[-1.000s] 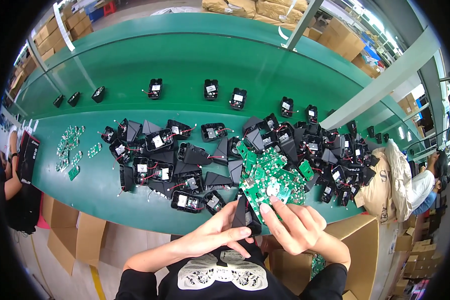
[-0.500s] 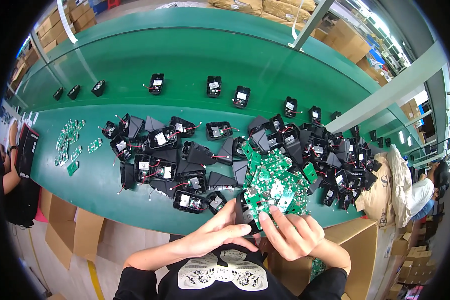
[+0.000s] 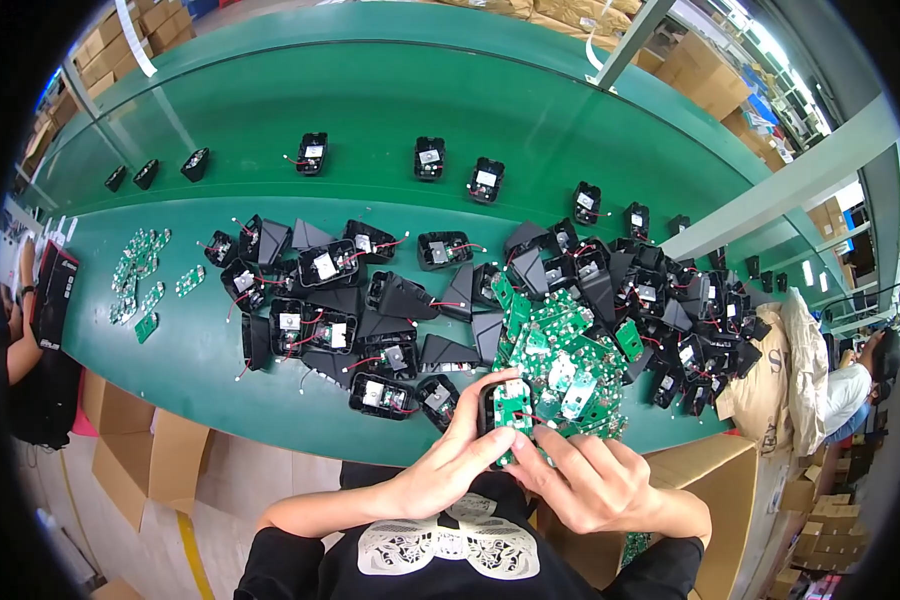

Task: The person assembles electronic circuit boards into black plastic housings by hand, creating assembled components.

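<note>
My left hand (image 3: pixel 452 462) is closed around a black plastic housing (image 3: pixel 486 412) at the front edge of the bench. A small green circuit board (image 3: pixel 512 402) lies over that housing's open side, with a red wire beside it. The thumb and fingertips of my right hand (image 3: pixel 592 482) pinch the board's lower edge, close to my left thumb. Just beyond my hands is a heap of loose green circuit boards (image 3: pixel 570 350). Whether the board sits fully inside the housing cannot be seen.
Black housings with red wires (image 3: pixel 325 265) crowd the bench on the left, and more (image 3: pixel 685 310) on the right. Several housings (image 3: pixel 429 158) stand spaced along the green strip behind. Loose boards (image 3: pixel 138 265) lie far left. An open cardboard box (image 3: pixel 700 500) stands at my right.
A green circuit board has come from the heap's edge onto the housing in my left hand. My right hand has followed it slightly, and the housing now faces upward.
</note>
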### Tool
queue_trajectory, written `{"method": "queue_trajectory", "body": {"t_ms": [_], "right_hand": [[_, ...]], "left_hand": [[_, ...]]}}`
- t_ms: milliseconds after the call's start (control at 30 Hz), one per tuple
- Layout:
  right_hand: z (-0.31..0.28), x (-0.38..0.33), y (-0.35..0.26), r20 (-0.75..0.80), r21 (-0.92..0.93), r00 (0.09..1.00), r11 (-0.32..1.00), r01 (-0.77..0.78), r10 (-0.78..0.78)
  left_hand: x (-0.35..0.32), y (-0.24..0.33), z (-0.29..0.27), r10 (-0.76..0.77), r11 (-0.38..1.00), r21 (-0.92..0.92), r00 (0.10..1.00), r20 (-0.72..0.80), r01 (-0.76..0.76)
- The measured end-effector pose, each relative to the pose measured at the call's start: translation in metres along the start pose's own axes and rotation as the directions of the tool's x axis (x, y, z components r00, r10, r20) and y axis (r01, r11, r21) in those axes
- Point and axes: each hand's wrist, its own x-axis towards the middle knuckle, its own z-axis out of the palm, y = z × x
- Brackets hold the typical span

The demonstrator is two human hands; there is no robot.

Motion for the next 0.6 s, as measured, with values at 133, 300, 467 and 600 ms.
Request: {"method": "queue_trajectory", "body": {"t_ms": [133,300,467,600], "right_hand": [[0.004,-0.007,-0.003,-0.023,0.004,1.0,1.0,-0.005,0.005],[0.003,-0.007,-0.004,-0.003,0.019,0.997,0.997,-0.072,0.072],[-0.005,0.001,0.001,0.086,0.301,0.972,0.924,-0.235,0.219],[0.002,0.003,-0.002,0.433,0.777,0.685,0.142,-0.613,0.585]], "left_hand": [[0.001,0.0,-0.002,0.044,0.997,0.062,0.999,-0.002,-0.044],[0.0,0.006,-0.001,0.113,0.956,0.272,0.993,0.022,-0.115],[-0.004,0.007,-0.005,0.184,0.909,0.377,0.983,0.027,-0.18],[-0.006,0.009,-0.002,0.072,0.945,0.319,0.997,-0.005,-0.067]]}}
